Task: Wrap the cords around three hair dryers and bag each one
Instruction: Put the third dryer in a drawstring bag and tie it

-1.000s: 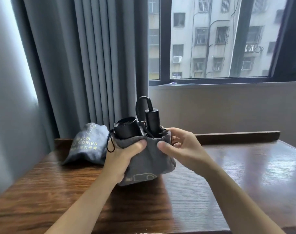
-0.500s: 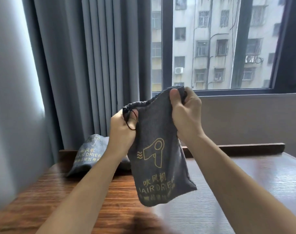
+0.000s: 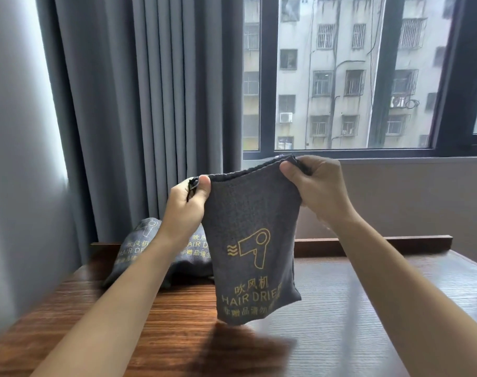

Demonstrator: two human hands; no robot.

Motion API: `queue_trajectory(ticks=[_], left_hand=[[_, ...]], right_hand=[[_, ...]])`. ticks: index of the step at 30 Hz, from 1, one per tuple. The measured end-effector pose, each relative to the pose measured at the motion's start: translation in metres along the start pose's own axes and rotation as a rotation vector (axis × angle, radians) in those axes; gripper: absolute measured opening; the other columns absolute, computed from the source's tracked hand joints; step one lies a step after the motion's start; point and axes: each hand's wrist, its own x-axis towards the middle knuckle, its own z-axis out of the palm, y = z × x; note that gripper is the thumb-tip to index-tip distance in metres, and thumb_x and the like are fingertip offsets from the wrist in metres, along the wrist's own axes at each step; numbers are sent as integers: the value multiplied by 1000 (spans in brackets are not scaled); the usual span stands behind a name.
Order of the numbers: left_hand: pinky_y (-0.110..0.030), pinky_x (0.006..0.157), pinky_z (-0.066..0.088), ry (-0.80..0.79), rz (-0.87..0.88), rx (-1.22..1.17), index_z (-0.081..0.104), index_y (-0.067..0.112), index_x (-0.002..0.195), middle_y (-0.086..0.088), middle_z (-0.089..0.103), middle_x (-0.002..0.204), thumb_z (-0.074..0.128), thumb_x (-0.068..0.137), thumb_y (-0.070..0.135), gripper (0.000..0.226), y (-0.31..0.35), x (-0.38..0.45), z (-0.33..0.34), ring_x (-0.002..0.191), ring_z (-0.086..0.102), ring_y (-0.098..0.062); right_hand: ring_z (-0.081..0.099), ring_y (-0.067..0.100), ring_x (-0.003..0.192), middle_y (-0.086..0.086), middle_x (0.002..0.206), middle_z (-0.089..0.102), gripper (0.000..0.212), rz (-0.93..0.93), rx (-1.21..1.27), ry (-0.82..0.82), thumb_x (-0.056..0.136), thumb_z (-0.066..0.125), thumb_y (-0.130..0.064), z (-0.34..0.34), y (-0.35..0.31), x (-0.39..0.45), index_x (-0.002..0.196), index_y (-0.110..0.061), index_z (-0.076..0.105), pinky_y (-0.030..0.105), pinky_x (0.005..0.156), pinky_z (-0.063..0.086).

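A grey drawstring bag [image 3: 255, 240], printed with a hair dryer emblem and "HAIR DRIER" lettering, hangs lifted off the wooden surface [image 3: 354, 308], suspended by its top hem between the two hands. Judged purpose: holding it by the mouth lets the contents settle to the bottom so the opening can be drawn closed. The hair dryer itself is not visible; the bag's lower part looks filled out, so it is presumed inside.

Left hand [image 3: 184, 206]: fingers curled, thumb pinching the left corner of the hem, with the black drawstring loop [image 3: 191, 187] caught at the thumb.

Right hand [image 3: 314, 186]: fingers curled, thumb pressed on the right corner of the hem, gripping it slightly higher than the left.

Below and behind the left hand, two further printed grey bags [image 3: 150, 246] lie on the surface against the curtain [image 3: 139, 104], apparently already filled
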Motion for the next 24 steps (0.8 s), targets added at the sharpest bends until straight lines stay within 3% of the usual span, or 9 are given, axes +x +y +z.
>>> queue_trajectory(ticks=[4, 8, 11, 13, 17, 21, 24], left_hand=[[-23, 62, 38, 97, -143, 82, 51, 8, 85, 3, 39, 68, 41, 108, 54, 52, -6, -6, 13, 67, 39, -12], [-40, 71, 59, 113, -264, -60, 67, 4, 86, -7, 69, 74, 33, 111, 48, 61, -14, 5, 10, 72, 66, -23], [-32, 55, 60, 134, -182, 6, 68, 6, 80, -2, 74, 65, 31, 114, 36, 58, -13, 11, 10, 60, 71, -18], [-33, 48, 59, 209, -117, 27, 66, 7, 78, -4, 71, 61, 32, 114, 35, 58, -12, 14, 9, 53, 70, -22], [-35, 46, 58, 296, -109, 42, 61, 7, 80, -15, 72, 62, 31, 114, 38, 55, -11, 29, -13, 48, 68, -30], [-30, 44, 56, 289, -182, 29, 58, 6, 86, -12, 73, 62, 31, 114, 38, 50, -17, 30, -25, 45, 67, -26], [-25, 41, 54, 396, -271, -104, 58, 8, 87, -4, 71, 57, 31, 114, 38, 48, -23, 29, -27, 41, 65, -20]], right_hand=[[40, 16, 48, -1, 56, 51, 28, 138, 158, -46, 100, 68, -20, 1, 23, -9, 83, 0, 76, 28, 44, 35], [42, 21, 59, 6, 66, 56, 28, 288, 259, -44, 102, 64, -24, 1, 41, -13, 86, -7, 80, 29, 49, 36], [46, 27, 73, 14, 82, 61, 30, 361, 315, -58, 101, 64, -31, 0, 49, -17, 85, -12, 82, 34, 61, 38], [52, 25, 63, 13, 81, 67, 35, 367, 265, -44, 101, 62, -36, -4, 48, -17, 86, -11, 80, 27, 52, 40], [64, 14, 48, 6, 80, 79, 33, 335, 121, 130, 104, 59, -37, -36, 38, -4, 87, -13, 73, 21, 38, 41], [61, 14, 45, 5, 80, 78, 32, 354, 165, 214, 105, 58, -36, -64, 37, 6, 86, -16, 73, 22, 41, 43], [53, 14, 44, 1, 69, 73, 35, 414, 306, 362, 107, 55, -27, -74, 36, 12, 78, -18, 71, 24, 46, 43]])
